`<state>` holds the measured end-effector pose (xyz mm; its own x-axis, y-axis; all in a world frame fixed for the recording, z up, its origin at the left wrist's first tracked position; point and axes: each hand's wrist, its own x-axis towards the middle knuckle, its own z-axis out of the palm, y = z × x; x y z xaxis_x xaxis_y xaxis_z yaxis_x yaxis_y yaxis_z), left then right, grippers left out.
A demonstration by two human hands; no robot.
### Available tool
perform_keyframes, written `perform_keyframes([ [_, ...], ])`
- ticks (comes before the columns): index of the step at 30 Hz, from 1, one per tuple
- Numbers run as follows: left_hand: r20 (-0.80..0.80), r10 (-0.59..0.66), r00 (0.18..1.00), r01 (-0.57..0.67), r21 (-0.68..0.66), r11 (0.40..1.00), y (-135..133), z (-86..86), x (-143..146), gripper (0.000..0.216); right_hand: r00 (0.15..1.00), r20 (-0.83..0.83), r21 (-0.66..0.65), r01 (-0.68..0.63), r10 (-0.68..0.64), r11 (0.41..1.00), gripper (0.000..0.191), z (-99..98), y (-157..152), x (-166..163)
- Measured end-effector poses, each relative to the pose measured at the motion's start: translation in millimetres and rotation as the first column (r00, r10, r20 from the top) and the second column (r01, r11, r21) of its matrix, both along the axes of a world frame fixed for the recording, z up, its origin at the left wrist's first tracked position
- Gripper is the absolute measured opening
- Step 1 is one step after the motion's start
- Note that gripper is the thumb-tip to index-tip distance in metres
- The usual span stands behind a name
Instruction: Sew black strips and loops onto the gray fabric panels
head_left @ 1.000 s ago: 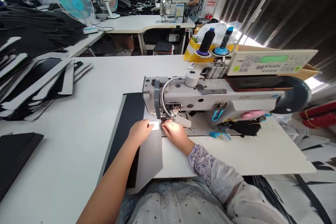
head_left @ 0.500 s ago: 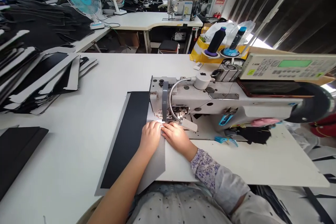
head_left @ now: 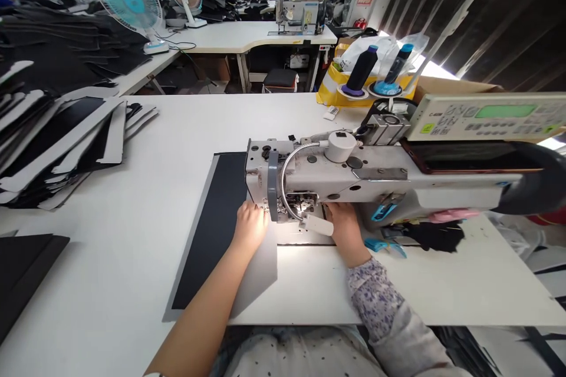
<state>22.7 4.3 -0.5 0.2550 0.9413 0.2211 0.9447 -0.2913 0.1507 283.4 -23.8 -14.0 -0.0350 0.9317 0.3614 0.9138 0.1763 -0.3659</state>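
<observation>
A black panel with a grey border and underside (head_left: 207,230) lies on the table to the left of the sewing machine (head_left: 327,171), its far right part beneath the machine head. My left hand (head_left: 251,227), fingers curled, grips the panel's grey part just left of the needle area. My right hand (head_left: 347,232) reaches under the machine arm, right of the small lamp (head_left: 317,225); its fingertips are hidden there, and I cannot make out what they touch. Blue-handled thread snips (head_left: 384,246) lie just right of that wrist.
Stacked black and grey cut pieces (head_left: 66,147) occupy the table's left side, with a folded black piece (head_left: 30,271) nearer. Thread cones (head_left: 362,70), a control panel (head_left: 486,115) and a phone (head_left: 473,156) are at the right. Fans (head_left: 128,0) stand behind.
My right hand has left the panel's edge beside my left hand and moved right, under the machine arm. My left hand has stayed on the panel, shifting slightly left.
</observation>
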Motion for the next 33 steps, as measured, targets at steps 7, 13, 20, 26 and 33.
perform_keyframes([
  [7,0.051,-0.074,0.996,0.072,0.022,0.997,6.3,-0.9,-6.5,0.018,0.98,-0.188,-0.007,0.063,-0.063,0.998,0.03,7.4,-10.3,-1.6],
  [13,0.112,-0.139,0.984,0.127,0.102,0.987,-50.1,8.0,-18.7,0.026,0.71,-0.703,-0.114,-0.14,0.019,0.984,0.02,1.8,-30.4,-74.1],
  [20,-0.003,-0.128,0.992,0.127,0.111,0.986,-67.7,10.5,-18.8,0.03,0.759,-0.597,0.01,-0.317,0.26,0.948,0.024,-6.9,-10.2,-118.1],
  [26,-0.055,-0.119,0.991,0.125,0.117,0.985,-62.5,16.6,-11.2,0.033,0.886,-0.27,0.013,-0.388,0.377,0.921,0.03,-7.6,-7.4,-90.5],
  [33,-0.071,-0.106,0.992,0.116,0.14,0.983,-58.7,22.4,-6.5,0.032,0.927,-0.216,-0.035,-0.322,0.307,0.946,0.027,-11.4,-8.6,-91.1],
])
